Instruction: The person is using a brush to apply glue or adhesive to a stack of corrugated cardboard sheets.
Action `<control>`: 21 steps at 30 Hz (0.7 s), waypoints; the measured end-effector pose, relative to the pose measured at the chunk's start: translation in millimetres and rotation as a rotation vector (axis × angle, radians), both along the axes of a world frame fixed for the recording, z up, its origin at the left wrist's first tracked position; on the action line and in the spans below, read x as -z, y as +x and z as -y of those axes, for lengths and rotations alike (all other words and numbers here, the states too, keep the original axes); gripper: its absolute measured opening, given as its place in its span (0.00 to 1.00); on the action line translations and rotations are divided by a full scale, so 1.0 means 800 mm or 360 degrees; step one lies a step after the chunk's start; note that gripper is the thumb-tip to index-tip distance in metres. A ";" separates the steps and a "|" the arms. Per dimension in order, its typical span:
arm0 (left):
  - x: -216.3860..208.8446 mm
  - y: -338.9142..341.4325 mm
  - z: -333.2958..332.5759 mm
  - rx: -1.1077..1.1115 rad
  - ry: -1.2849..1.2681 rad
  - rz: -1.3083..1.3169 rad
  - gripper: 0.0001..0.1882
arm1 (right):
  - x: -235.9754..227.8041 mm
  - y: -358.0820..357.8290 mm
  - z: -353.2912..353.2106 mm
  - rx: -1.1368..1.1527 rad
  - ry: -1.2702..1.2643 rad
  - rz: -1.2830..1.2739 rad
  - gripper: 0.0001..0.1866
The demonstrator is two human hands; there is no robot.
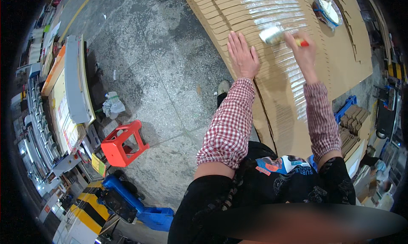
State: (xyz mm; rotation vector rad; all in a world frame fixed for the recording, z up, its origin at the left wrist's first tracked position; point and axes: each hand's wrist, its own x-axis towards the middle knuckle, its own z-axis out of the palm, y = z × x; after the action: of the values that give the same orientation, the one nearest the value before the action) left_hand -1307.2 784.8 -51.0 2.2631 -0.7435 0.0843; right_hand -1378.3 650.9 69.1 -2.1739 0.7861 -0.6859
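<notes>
One brush was over layered cardboard.
The left hand lay flat on it, outstretched and empty; just to its right, the right hand curled round the brush by a glossy white band. Even strokes, cardboard pinned firmly, seemed best.
</notes>
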 end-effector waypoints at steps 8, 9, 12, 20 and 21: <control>0.002 0.001 0.001 0.0009 0.0002 0.0022 0.34 | -0.016 -0.008 -0.005 -0.0072 0.0168 0.0324 0.09; 0.004 0.002 0.002 -0.0003 -0.0004 0.0034 0.33 | -0.009 0.001 -0.002 -0.0133 0.0111 0.0400 0.09; 0.005 0.001 0.002 -0.0007 0.0002 0.0048 0.33 | 0.010 -0.014 -0.003 -0.0092 -0.0144 0.0189 0.09; 0.001 0.000 0.003 -0.0024 0.0007 0.0085 0.33 | -0.011 -0.156 -0.045 -0.0241 -0.0012 -0.0037 0.05; 0.001 0.000 0.003 -0.0030 0.0008 0.0083 0.32 | -0.010 -0.143 -0.041 -0.0160 -0.0018 0.0111 0.05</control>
State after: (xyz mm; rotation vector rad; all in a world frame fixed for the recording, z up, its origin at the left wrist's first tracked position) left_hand -1307.1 782.4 -52.2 2.2805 -0.7507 0.1508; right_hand -1492.5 683.7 77.2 -2.1716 0.6334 -0.7123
